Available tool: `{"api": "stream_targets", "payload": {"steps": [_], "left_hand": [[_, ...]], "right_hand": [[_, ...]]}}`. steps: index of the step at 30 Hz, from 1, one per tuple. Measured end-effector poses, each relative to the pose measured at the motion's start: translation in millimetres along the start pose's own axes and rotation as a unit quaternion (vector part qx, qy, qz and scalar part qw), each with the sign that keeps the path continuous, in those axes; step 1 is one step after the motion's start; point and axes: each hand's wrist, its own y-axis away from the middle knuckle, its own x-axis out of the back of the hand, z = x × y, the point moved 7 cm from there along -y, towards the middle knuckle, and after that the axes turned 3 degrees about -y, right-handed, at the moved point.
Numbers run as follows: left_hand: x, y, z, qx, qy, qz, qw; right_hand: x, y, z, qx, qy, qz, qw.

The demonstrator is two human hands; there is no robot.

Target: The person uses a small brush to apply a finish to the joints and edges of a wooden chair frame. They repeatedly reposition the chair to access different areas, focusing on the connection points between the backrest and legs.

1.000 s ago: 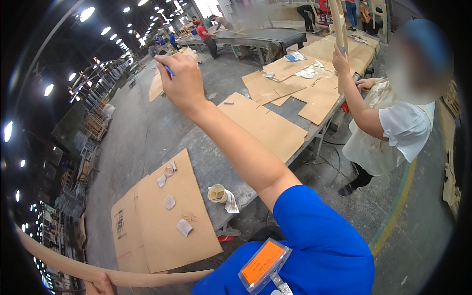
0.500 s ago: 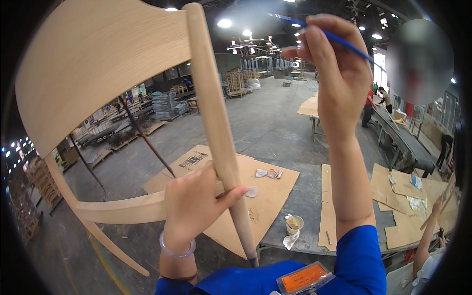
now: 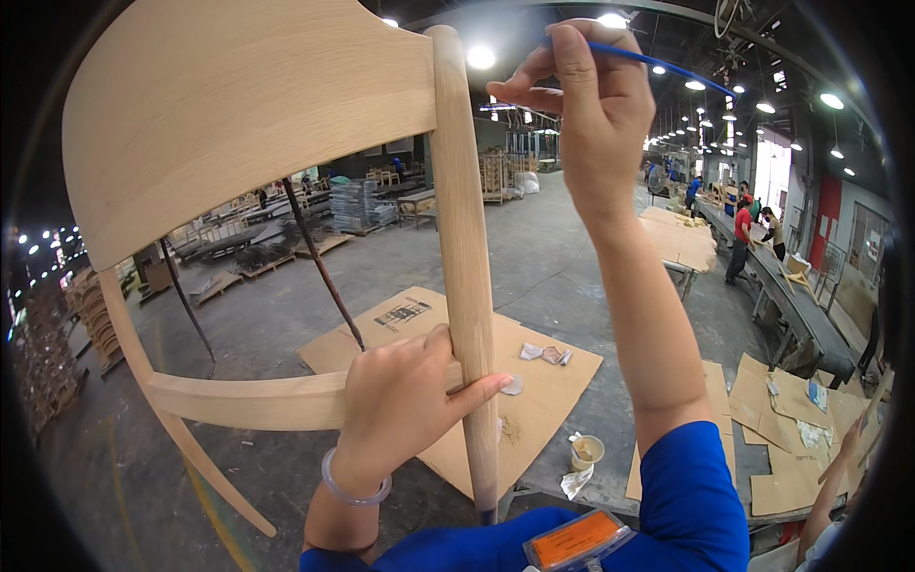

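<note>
A pale wooden chair frame (image 3: 463,210), with a broad curved back panel (image 3: 248,124), stands tilted up in front of me. My left hand (image 3: 405,396) is wrapped round its lower rail (image 3: 257,400) where that meets the right post, the thumb lying across the post. My right hand (image 3: 600,105) is raised to the right of the post's top and pinches a thin blue stick (image 3: 672,67). The stick's near end is hidden or blurred by the fingers, so I cannot tell its kind. The right hand is apart from the wood.
Below lies a cardboard sheet (image 3: 553,391) with crumpled scraps (image 3: 545,355) on it. A small cup (image 3: 587,450) of pale paste stands to its right on a grey table. Further right are more cardboard pieces (image 3: 791,477), a co-worker's arm (image 3: 839,467) and a conveyor (image 3: 805,324).
My view has shifted, so the chair frame appears further right. My right hand with the blue stick has come closer to the post's top. The left hand keeps its hold.
</note>
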Motion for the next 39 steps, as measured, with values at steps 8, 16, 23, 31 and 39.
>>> {"api": "stream_targets", "payload": {"steps": [8, 16, 23, 31, 39], "left_hand": [[13.6, 9.3, 0.6, 0.005, -0.009, -0.007, 1.0], [20.4, 15.8, -3.6, 0.012, 0.006, 0.01, 1.0], [24.1, 20.9, -4.2, 0.022, -0.003, -0.01, 1.0], [32.2, 25.0, -2.7, 0.018, -0.029, -0.018, 0.999], [37.3, 30.3, -4.9, 0.021, -0.049, -0.052, 0.997]], "right_hand": [[-14.7, 4.1, 7.5, 0.03, -0.054, 0.041, 0.997], [-25.5, 0.5, 7.5, 0.025, -0.024, 0.059, 0.998], [-34.1, -2.5, 8.4, 0.007, -0.062, 0.082, 0.995], [-41.7, -7.6, -0.2, 0.031, -0.033, 0.071, 0.996], [-50.4, -10.1, -4.1, 0.024, -0.033, 0.081, 0.996]]}}
